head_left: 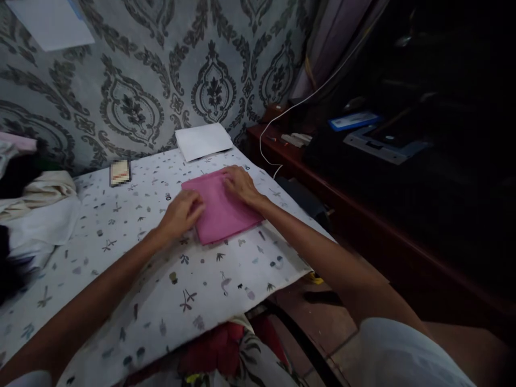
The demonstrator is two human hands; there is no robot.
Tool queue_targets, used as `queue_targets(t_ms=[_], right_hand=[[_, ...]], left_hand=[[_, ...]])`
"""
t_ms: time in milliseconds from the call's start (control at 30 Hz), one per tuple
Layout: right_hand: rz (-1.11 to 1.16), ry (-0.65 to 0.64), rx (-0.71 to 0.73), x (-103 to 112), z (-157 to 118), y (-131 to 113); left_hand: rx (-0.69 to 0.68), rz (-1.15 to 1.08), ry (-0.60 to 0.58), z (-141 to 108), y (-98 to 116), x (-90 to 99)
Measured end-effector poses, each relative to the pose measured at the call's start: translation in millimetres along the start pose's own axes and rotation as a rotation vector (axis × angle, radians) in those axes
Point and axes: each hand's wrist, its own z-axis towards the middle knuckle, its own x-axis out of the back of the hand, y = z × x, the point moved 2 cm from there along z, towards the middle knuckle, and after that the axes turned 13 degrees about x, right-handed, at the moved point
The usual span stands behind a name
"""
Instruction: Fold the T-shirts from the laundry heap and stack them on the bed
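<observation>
A pink folded cloth [226, 212] lies flat on the table, which has a white cover with small printed plants [153, 301]. My left hand [182, 214] is at the cloth's left edge, its fingers curled and a little blurred; whether they pinch the fabric is hidden. On the cloth's upper right part rests my right hand [242, 185], fingers bent down onto the fabric and partly spread. Behind the cloth, near the wall, lies a stack of white paper or folded cloth [203, 141].
A small framed card [120, 173] lies near the wall at the back left. Crumpled clothes [44, 215] are heaped at the far left. On the right, a dark red cabinet [290, 156] bears small items, and a white cable [264, 131] hangs down beside the table.
</observation>
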Motion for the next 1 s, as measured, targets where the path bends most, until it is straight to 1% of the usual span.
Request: queue_targets(t_ms=[67, 100, 167, 233, 333, 400, 500, 600, 667, 700, 733, 800, 833, 867, 900, 933, 1000], right_hand=[[0.000, -0.085, 0.108, -2, -10, -17], [0.006, -0.134, 0.120, -5, -15, -23], [0.027, -0.209, 0.076, -13, -22, -28], [0.062, -0.243, 0.003, -20, -27, -27], [0.071, -0.253, -0.056, -25, -30, -23], [0.040, -0.272, -0.068, -25, -30, -22], [0.007, -0.276, -0.068, -22, -30, -26], [-0.026, -0.296, -0.079, -19, -29, -29], [-0.053, -0.318, -0.083, -18, -29, -30], [-0.061, -0.325, -0.081, -17, -29, -29], [-0.063, -0.329, -0.078, -17, -29, -29], [-0.055, -0.333, -0.076, -17, -30, -27], [-0.047, -0.332, -0.076, -17, -30, -26], [-0.036, -0.329, -0.076, -17, -30, -25], [-0.023, -0.321, -0.075, -18, -31, -23], [-0.008, -0.307, -0.074, -18, -30, -22], [0.028, -0.267, -0.084, -19, -29, -17]], left_hand=[[-0.078, 0.062, -0.067, -35, 21, -2.4], [-0.083, 0.110, -0.086, -50, 28, -4.6], [-0.029, 0.198, -0.118, -70, 37, -9.0], [0.080, 0.243, -0.156, -78, 41, -12.0], [0.203, 0.262, -0.188, -76, 47, -13.7], [0.236, 0.286, -0.207, -75, 52, -15.8], [0.238, 0.329, -0.288, -79, 59, -22.4], [0.199, 0.356, -0.375, -84, 64, -26.2], [0.168, 0.351, -0.398, -85, 68, -24.1], [0.144, 0.330, -0.376, -84, 71, -22.0], [0.109, 0.296, -0.327, -83, 73, -19.9], [0.012, 0.207, -0.185, -80, 78, -17.8], [-0.047, 0.166, -0.128, -77, 79, -18.9], [-0.107, 0.131, -0.109, -74, 80, -21.9], [-0.161, 0.104, -0.134, -71, 79, -26.4], [-0.200, 0.083, -0.188, -69, 77, -31.7], [-0.235, 0.045, -0.317, -67, 72, -41.4]])
